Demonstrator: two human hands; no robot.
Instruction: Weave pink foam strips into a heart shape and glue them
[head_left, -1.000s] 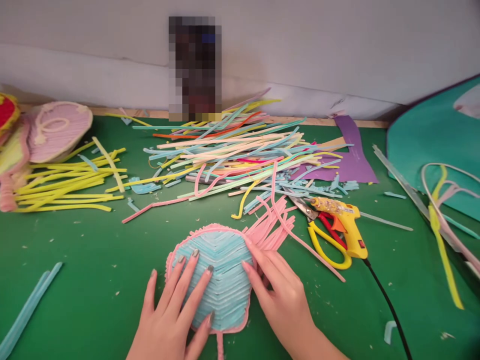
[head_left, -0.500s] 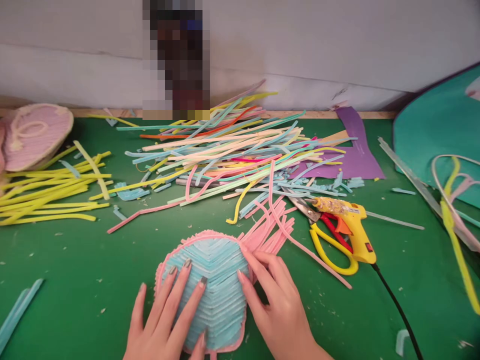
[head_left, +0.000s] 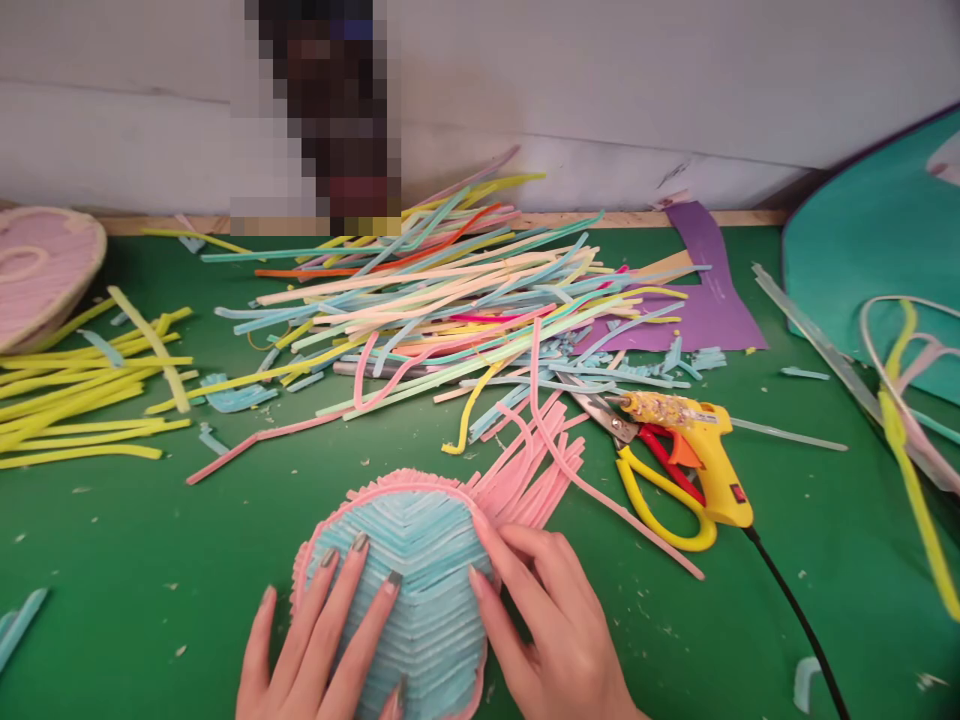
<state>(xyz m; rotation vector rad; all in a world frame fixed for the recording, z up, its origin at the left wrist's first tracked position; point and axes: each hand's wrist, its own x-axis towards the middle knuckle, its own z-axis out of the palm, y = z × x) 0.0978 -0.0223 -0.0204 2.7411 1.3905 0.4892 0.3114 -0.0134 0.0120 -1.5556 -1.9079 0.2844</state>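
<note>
A round woven piece (head_left: 420, 560) of light blue strips with a pink rim lies on the green table (head_left: 150, 540) near the front edge. My left hand (head_left: 315, 640) lies flat on its left half, fingers spread. My right hand (head_left: 547, 620) rests against its right edge, fingers stretched and touching the rim. Loose pink strips (head_left: 536, 470) fan out from the piece's upper right.
A big heap of coloured strips (head_left: 465, 300) fills the middle back. Yellow strips (head_left: 82, 400) and a pink woven piece (head_left: 37, 270) lie at the left. Yellow-handled scissors (head_left: 660, 480) and a yellow glue gun (head_left: 697, 440) with a black cord lie right. Purple and teal sheets sit far right.
The view has drifted right and down, so everything sits further left and lower in frame. Both hands stay pressed on the blue woven piece, which has slid slightly toward me.
</note>
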